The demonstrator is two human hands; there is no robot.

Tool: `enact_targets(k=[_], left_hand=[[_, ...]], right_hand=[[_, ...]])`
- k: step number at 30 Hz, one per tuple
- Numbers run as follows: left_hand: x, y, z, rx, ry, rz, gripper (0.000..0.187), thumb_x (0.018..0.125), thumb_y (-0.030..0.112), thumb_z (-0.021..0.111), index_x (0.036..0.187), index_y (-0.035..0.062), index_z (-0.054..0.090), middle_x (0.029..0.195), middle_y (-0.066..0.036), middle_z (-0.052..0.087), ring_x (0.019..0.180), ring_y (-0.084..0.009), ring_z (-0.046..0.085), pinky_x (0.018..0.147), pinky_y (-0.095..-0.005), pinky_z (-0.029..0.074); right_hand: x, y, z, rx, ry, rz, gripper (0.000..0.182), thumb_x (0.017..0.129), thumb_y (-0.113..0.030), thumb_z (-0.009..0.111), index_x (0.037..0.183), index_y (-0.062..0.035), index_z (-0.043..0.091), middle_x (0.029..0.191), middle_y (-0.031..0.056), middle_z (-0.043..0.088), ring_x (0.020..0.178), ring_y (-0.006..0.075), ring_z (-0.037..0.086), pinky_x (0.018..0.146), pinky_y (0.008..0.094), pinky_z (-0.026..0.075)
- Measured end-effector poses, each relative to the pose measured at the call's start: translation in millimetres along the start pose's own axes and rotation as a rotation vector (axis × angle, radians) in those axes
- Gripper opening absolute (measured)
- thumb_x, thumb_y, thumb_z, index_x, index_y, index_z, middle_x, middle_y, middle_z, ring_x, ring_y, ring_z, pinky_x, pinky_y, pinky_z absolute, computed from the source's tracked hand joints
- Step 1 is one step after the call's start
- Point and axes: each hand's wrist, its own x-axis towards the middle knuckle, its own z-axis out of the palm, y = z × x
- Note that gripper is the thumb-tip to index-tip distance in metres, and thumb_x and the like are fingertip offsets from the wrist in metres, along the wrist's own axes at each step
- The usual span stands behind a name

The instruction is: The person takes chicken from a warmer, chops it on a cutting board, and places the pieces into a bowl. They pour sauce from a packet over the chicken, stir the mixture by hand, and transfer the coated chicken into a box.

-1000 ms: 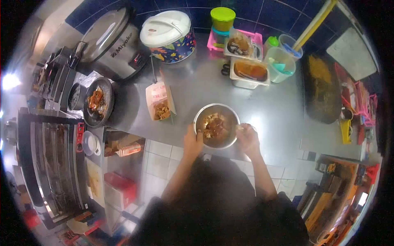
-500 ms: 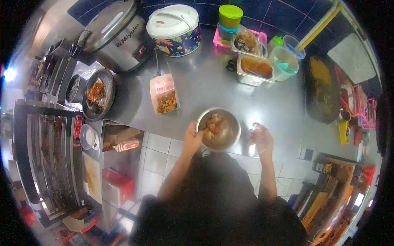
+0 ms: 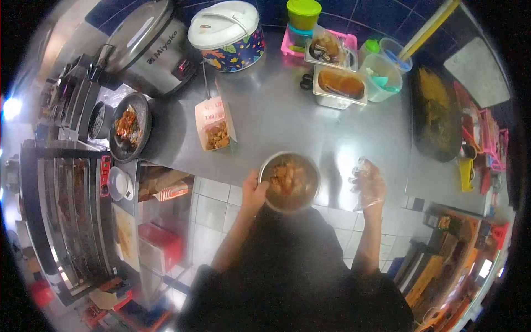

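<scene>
A round metal bowl (image 3: 314,198) is gripped by its left rim in my left hand (image 3: 254,191), thumb over the edge. Brown, glistening food pieces (image 3: 289,176), which look like meat, lie inside it. To the right, my right hand (image 3: 369,187) wears a clear plastic glove and is held apart from the bowl, fingers loosely spread with nothing in them. A paper takeaway box (image 3: 212,113) with chopped browned food stands beyond the bowl to the left, its lid flap raised.
Metal trays of brown sauce (image 3: 340,83) stand at the back of the steel counter (image 3: 271,105), beside plastic tubs (image 3: 380,77). A patterned lidded container (image 3: 232,52) and a large Miyako cooker (image 3: 149,55) are back left. A stone mortar (image 3: 145,130) with red paste stands left.
The bowl has come slightly nearer to me and its food has shifted inside. My gloved right hand has moved right, farther from the bowl.
</scene>
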Motion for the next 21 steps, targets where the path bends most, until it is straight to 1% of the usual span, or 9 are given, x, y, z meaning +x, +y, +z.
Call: enact_targets(k=[2, 4, 6, 10, 12, 14, 16, 18, 21], left_hand=[[-12.6, 10.7, -12.2, -0.048, 0.076, 0.044, 0.031, 0.081, -0.004, 0.048, 0.110, -0.0010, 0.057, 0.094, -0.010, 0.065, 0.079, -0.0145, 0.063, 0.068, -0.0297, 0.052], [-26.7, 10.0, -35.8, -0.049, 0.166, -0.051, 0.033, 0.080, -0.002, 0.050, 0.112, -0.0011, 0.057, 0.093, -0.009, 0.065, 0.078, -0.0142, 0.062, 0.068, -0.0293, 0.052], [-32.4, -16.1, -66.8, 0.028, 0.109, 0.035, 0.033, 0.078, -0.002, 0.051, 0.110, -0.0008, 0.058, 0.091, -0.010, 0.065, 0.075, -0.0145, 0.062, 0.066, -0.0287, 0.052], [-63.7, 12.9, -92.6, 0.038, 0.365, -0.020, 0.035, 0.076, -0.002, 0.052, 0.110, -0.0015, 0.060, 0.093, -0.011, 0.067, 0.074, -0.0144, 0.062, 0.066, -0.0276, 0.051], [-65.8, -10.6, -123.0, -0.082, 0.206, 0.113, 0.034, 0.075, -0.002, 0.052, 0.109, -0.0008, 0.060, 0.091, -0.009, 0.066, 0.073, -0.0135, 0.061, 0.062, -0.0257, 0.048], [-51.2, 4.0, -135.7, -0.143, 0.353, 0.091, 0.035, 0.075, -0.002, 0.052, 0.109, -0.0004, 0.061, 0.091, -0.008, 0.066, 0.071, -0.0127, 0.059, 0.061, -0.0251, 0.046], [-40.0, -7.1, -150.9, -0.123, 0.457, 0.128, 0.036, 0.073, -0.004, 0.053, 0.108, -0.0025, 0.061, 0.094, -0.010, 0.068, 0.078, -0.0150, 0.064, 0.068, -0.0272, 0.052], [-40.5, -21.3, -174.1, -0.059, 0.406, 0.090, 0.036, 0.073, -0.006, 0.052, 0.107, -0.0044, 0.060, 0.097, -0.011, 0.068, 0.082, -0.0171, 0.065, 0.075, -0.0294, 0.054], [-51.2, -22.9, -222.7, -0.273, 0.484, 0.141, 0.031, 0.079, -0.004, 0.053, 0.108, -0.0023, 0.061, 0.095, -0.009, 0.067, 0.085, -0.0172, 0.063, 0.078, -0.0305, 0.051]], right_hand=[[4.8, -9.8, 6.4, -0.079, -0.008, 0.004, 0.037, 0.090, -0.003, 0.067, 0.126, -0.0058, 0.060, 0.092, 0.0058, 0.067, 0.067, 0.0078, 0.057, 0.053, 0.0194, 0.046], [0.3, -11.9, 20.3, -0.141, -0.023, 0.036, 0.037, 0.090, -0.003, 0.066, 0.126, -0.0061, 0.060, 0.093, 0.0053, 0.067, 0.067, 0.0065, 0.057, 0.053, 0.0190, 0.045], [1.6, -22.8, 34.8, -0.215, -0.059, 0.019, 0.036, 0.091, -0.004, 0.065, 0.127, -0.0066, 0.061, 0.092, 0.0042, 0.067, 0.067, 0.0052, 0.056, 0.052, 0.0185, 0.044], [4.0, -21.2, 60.6, -0.404, -0.230, -0.050, 0.036, 0.092, -0.006, 0.065, 0.128, -0.0080, 0.061, 0.092, 0.0032, 0.066, 0.066, 0.0056, 0.053, 0.052, 0.0190, 0.044], [0.7, -19.8, 71.6, -0.393, -0.278, -0.057, 0.036, 0.093, -0.007, 0.063, 0.128, -0.0089, 0.060, 0.091, 0.0033, 0.065, 0.065, 0.0063, 0.052, 0.051, 0.0197, 0.044], [-3.4, -12.6, 82.8, -0.319, -0.352, -0.050, 0.035, 0.094, -0.007, 0.062, 0.129, -0.0077, 0.060, 0.091, 0.0040, 0.065, 0.065, 0.0068, 0.053, 0.052, 0.0204, 0.045], [-29.8, -17.5, 108.4, -0.407, -0.349, 0.009, 0.035, 0.093, -0.006, 0.062, 0.128, -0.0073, 0.060, 0.092, 0.0045, 0.066, 0.065, 0.0069, 0.053, 0.052, 0.0207, 0.046], [-42.1, -28.4, 135.7, -0.479, -0.333, -0.008, 0.035, 0.093, -0.006, 0.063, 0.128, -0.0069, 0.060, 0.093, 0.0050, 0.066, 0.066, 0.0070, 0.054, 0.053, 0.0210, 0.046], [-59.2, 13.4, 137.5, -0.172, -0.441, -0.141, 0.037, 0.090, -0.005, 0.067, 0.126, -0.0017, 0.059, 0.093, 0.0063, 0.066, 0.069, 0.0077, 0.057, 0.055, 0.0219, 0.049]])
